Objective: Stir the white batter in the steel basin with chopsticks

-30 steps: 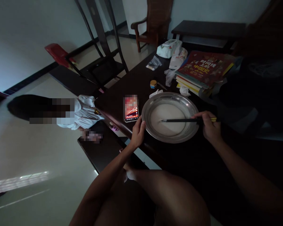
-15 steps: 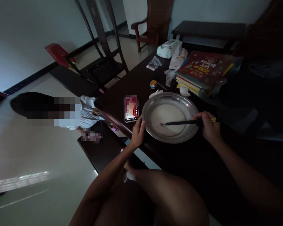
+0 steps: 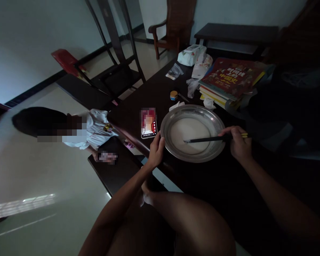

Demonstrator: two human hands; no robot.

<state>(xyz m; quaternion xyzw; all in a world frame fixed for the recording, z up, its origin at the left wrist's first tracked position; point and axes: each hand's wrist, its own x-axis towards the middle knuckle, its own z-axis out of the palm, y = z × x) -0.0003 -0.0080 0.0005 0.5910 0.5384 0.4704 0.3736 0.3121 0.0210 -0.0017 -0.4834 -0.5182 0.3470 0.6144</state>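
A round metal basin (image 3: 216,122) holding pale liquid sits on the dark table (image 3: 154,96). My left hand (image 3: 156,151) grips the basin's near left rim. My right hand (image 3: 238,144) is closed on dark chopsticks (image 3: 206,139) at the basin's right edge. The chopstick tips rest in the liquid near the middle of the basin.
A lit phone (image 3: 148,122) lies left of the basin. A stack of books (image 3: 229,80), tissue packs (image 3: 192,55) and a small tin (image 3: 173,95) sit behind it. Another person (image 3: 69,126) is low at the left. Dark chairs (image 3: 114,71) stand beyond the table.
The chopstick tips have shifted slightly down and to the right in the liquid. My left hand has stayed on the rim. The phone screen changed.
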